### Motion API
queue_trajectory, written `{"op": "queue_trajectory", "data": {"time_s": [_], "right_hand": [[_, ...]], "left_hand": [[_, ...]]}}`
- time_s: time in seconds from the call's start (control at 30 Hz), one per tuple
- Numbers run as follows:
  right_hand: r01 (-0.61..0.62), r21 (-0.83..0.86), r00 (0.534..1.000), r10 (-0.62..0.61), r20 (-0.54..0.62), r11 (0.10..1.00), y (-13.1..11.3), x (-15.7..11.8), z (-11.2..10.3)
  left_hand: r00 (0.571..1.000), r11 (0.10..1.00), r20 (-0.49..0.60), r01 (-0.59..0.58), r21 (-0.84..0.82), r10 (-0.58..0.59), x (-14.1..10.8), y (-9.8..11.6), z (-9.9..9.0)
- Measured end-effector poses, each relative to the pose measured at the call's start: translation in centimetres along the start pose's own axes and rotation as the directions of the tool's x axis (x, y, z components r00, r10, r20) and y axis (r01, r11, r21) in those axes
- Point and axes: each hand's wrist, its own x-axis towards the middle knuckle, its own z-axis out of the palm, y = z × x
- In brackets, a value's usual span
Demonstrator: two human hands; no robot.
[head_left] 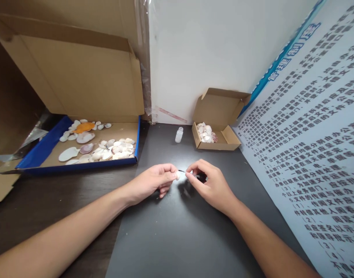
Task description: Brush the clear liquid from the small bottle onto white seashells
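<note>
My left hand (152, 179) pinches a small whitish shell (177, 176) between thumb and forefinger, over the middle of the dark table. A thin black cord (181, 171) spans the short gap to my right hand (214, 185), whose thumb and fingertips close on it. More of something dark shows under the right palm, partly hidden by the fingers. Whether the cord passes through the shell cannot be made out. Beyond the hands stands a small clear bottle (179, 135) with whitish contents, upright and touched by neither hand.
At the left, an open blue-edged cardboard box (127, 129) holds many shells and an orange one (85, 127). A smaller open box (220, 146) at the back right contains white shells (205, 133). A printed board (318, 127) slants along the right side; a white panel (200, 50) rises behind.
</note>
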Motion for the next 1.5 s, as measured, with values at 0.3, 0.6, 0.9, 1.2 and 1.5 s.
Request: {"op": "queue_trajectory", "data": {"time_s": [0.3,0.6,0.9,1.2,1.5], "right_hand": [[0.041,0.018,0.999,-0.04,-0.034,0.999,0.0,-0.03,-0.48],[-0.042,-0.039,0.999,0.043,0.021,0.998,0.4,0.07,0.03],[-0.008,0.043,1.0,0.007,0.025,0.999,-0.1,-0.11,0.14],[-0.036,0.027,0.999,0.036,0.006,0.999,0.18,-0.07,0.34],[-0.051,0.079,0.999,0.05,0.017,0.996,-0.04,0.08,0.35]], "left_hand": [[0.999,0.988,-0.015,-0.034,0.148,0.036,-0.01,0.06,0.0],[0.999,0.978,-0.026,-0.025,0.208,0.031,-0.02,0.24,0.12],[0.997,0.994,-0.043,-0.053,0.1,0.057,0.24,-0.29,-0.08],[0.998,0.995,-0.033,-0.054,0.08,0.057,0.27,-0.43,-0.23],[0.998,0.996,-0.034,-0.055,0.075,0.058,0.19,-0.23,-0.08]]}}
